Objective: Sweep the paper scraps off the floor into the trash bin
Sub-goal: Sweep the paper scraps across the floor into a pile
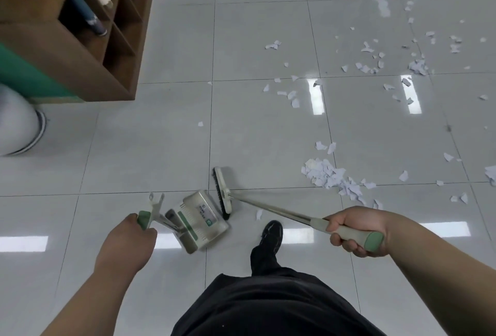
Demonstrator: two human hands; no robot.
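Broom [268,206] shaft slanting up-left, right hand [357,231] fingers wrapped round it, left hand [126,239] gripping dustpan [200,219]

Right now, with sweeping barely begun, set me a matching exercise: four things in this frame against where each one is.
Things:
1. broom
2. dustpan
3. paper scraps
4. wooden shelf

Places:
A. upper left of the view
B. gripped by the left hand
C. scattered, mostly on the right
D. gripped by the right hand

Pairs: 1-D, 2-B, 3-C, 4-A
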